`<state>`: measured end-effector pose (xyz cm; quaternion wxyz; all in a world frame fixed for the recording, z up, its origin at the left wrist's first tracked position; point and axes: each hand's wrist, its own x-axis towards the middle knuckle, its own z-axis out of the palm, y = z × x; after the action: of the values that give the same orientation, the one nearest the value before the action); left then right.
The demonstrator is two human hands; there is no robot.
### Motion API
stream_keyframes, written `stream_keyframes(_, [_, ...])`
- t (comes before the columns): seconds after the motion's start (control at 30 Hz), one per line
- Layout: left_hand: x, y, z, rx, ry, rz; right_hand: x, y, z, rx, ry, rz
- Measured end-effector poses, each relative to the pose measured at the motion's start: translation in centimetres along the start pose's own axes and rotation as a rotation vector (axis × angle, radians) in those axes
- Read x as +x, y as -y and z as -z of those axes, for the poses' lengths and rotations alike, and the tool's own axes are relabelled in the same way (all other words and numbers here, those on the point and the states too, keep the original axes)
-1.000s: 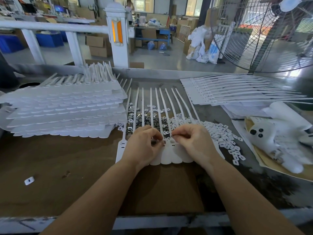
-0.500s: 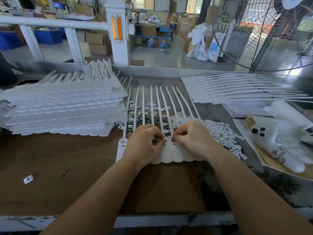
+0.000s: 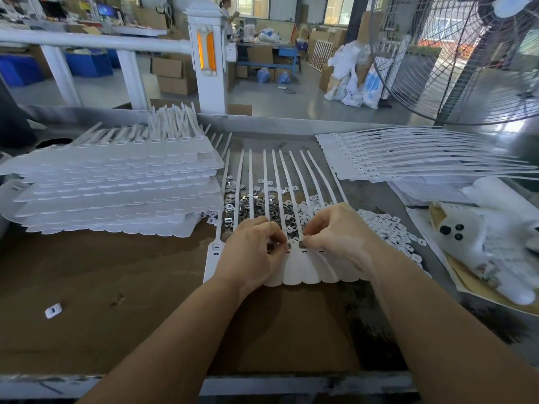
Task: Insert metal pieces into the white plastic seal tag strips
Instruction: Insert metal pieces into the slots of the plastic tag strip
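A joined row of white seal tag strips [image 3: 303, 269] lies in front of me, its thin tails fanning away over a pile of small metal pieces [image 3: 256, 205]. My left hand [image 3: 250, 252] rests on the row's left part, its fingertips pinching a metal piece at a tag head. My right hand [image 3: 338, 231] pinches another small metal piece [image 3: 301, 244] just above a tag's slot. Both hands hide several of the tag heads. One tag [image 3: 214, 258] at the row's left end shows its two slots.
A tall stack of tag sheets [image 3: 116, 191] fills the left of the table. More strips [image 3: 408, 158] lie fanned at the back right. White plastic caps [image 3: 388, 225] are heaped right of my hands. A white soft toy [image 3: 478, 237] lies far right, a lone cap [image 3: 53, 310] near left.
Both hands stay on the tag heads with small finger movements. The right hand's fingertips have shifted slightly left, bringing a metal piece to a tag slot.
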<state>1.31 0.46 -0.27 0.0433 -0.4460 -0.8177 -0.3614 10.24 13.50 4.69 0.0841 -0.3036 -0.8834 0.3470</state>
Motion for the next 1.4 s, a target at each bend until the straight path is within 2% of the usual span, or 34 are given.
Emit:
stream_keyframes(0.13, [0.0,0.0,-0.1,0.008,-0.006,-0.011,0.4,0.0,-0.3,0.073,-0.082,0.038])
stream_keyframes(0.23, [0.0,-0.1,-0.1,0.006,-0.01,-0.016,1.0,0.4,-1.1,-0.003,-0.181,0.107])
stream_keyframes(0.4, [-0.1,0.0,-0.1,-0.007,-0.012,-0.021,2.8,1.5,-2.7,-0.167,-0.214,0.188])
stream_keyframes(0.57, [0.0,-0.1,0.0,-0.017,-0.005,-0.023,5.0,1.7,-3.6,-0.354,-0.162,0.105])
stream_keyframes(0.73, [0.0,-0.1,-0.1,-0.014,-0.005,-0.033,6.5,1.9,-4.1,-0.443,-0.141,0.015])
stream_keyframes(0.93, [0.1,-0.1,0.0,-0.011,-0.008,-0.046,6.9,1.3,-4.2,-0.354,-0.254,0.076])
stream_keyframes(1.13, [0.1,0.0,0.0,0.009,0.006,-0.037,4.4,1.3,-2.8,-0.12,-0.376,0.211])
stream_keyframes(1.27, [0.1,0.1,0.0,0.024,0.016,-0.033,1.7,0.2,-1.4,-0.085,-0.329,0.343])
stream_keyframes(1.4, [0.1,0.0,0.0,0.009,0.009,-0.027,-0.3,-1.5,-0.7,-0.07,-0.323,0.363])
